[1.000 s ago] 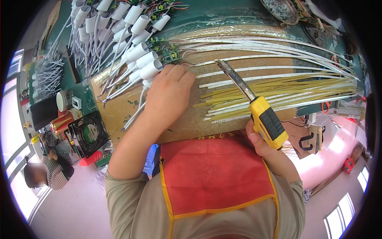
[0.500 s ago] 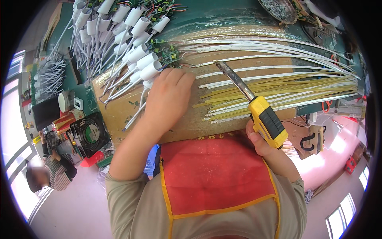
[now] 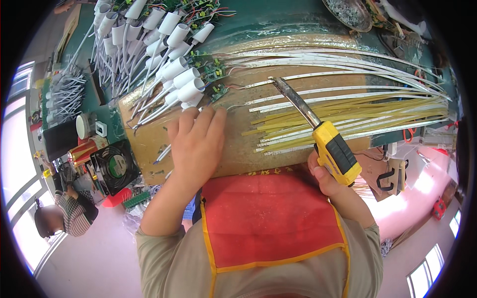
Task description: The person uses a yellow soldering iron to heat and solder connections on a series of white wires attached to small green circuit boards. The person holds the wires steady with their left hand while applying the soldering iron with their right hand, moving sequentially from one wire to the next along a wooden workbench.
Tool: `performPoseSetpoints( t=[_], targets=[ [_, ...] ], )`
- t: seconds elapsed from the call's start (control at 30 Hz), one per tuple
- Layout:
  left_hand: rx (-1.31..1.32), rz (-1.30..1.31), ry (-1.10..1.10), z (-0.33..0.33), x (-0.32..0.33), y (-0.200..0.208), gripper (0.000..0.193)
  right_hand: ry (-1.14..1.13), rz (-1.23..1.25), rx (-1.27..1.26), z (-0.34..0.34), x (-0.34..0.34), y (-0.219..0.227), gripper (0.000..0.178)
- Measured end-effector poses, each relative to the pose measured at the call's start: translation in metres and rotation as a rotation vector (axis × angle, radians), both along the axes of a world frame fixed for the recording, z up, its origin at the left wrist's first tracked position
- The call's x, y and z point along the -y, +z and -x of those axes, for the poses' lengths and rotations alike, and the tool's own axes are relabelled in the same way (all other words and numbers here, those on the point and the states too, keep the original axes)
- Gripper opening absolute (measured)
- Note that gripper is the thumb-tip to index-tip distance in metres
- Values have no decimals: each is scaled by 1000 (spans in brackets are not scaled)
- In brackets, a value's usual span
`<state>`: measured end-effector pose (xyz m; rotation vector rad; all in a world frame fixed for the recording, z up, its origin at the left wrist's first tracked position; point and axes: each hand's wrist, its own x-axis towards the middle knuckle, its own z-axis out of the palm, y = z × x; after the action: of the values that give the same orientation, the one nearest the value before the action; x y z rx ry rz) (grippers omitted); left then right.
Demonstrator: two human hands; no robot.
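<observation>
My left hand [image 3: 197, 144] lies palm down over the brown work board [image 3: 238, 154], its fingers stretched forward and slightly apart, the thumb hidden. Its fingertips are beside a white cylindrical cap [image 3: 191, 90] at the near end of a row of such caps with white cables. Pale cable ends [image 3: 164, 153] come out from under its left side. In my right hand [image 3: 325, 175] is a yellow and black soldering gun [image 3: 338, 151], its dark metal tip pointing up and left above white LED strips [image 3: 298, 74]. A small green circuit board [image 3: 218, 91] joins one strip by thin wires.
Yellow-backed and white strips [image 3: 318, 111] fan across the board's right side. More caps, cables and circuit boards [image 3: 206, 22] are piled far left. A black fan [image 3: 115, 167] stands left, a metal dish [image 3: 350, 14] far right. Another person [image 3: 72, 213] sits at left.
My left hand has drawn back toward me and slightly left, away from the circuit board and cap, and its fingers have straightened. The soldering gun stays nearly in place.
</observation>
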<state>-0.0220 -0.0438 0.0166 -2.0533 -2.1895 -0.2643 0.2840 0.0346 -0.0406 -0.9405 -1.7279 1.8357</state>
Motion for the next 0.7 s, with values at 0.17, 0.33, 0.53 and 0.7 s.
performPoseSetpoints(
  t=[0.17,0.33,0.53,0.7],
  targets=[
    [79,-48,-71,6,-5,10,35,-28,79,-62,-3,3,-6,25],
    [-11,-169,-121,18,-36,47,37,-166,174,-269,12,5,3,18],
    [-99,-192,-196,67,-75,19,31,-133,194,-311,18,5,4,62],
    [295,-279,144,93,-90,21,31,-168,229,-354,18,4,8,14]
  ],
)
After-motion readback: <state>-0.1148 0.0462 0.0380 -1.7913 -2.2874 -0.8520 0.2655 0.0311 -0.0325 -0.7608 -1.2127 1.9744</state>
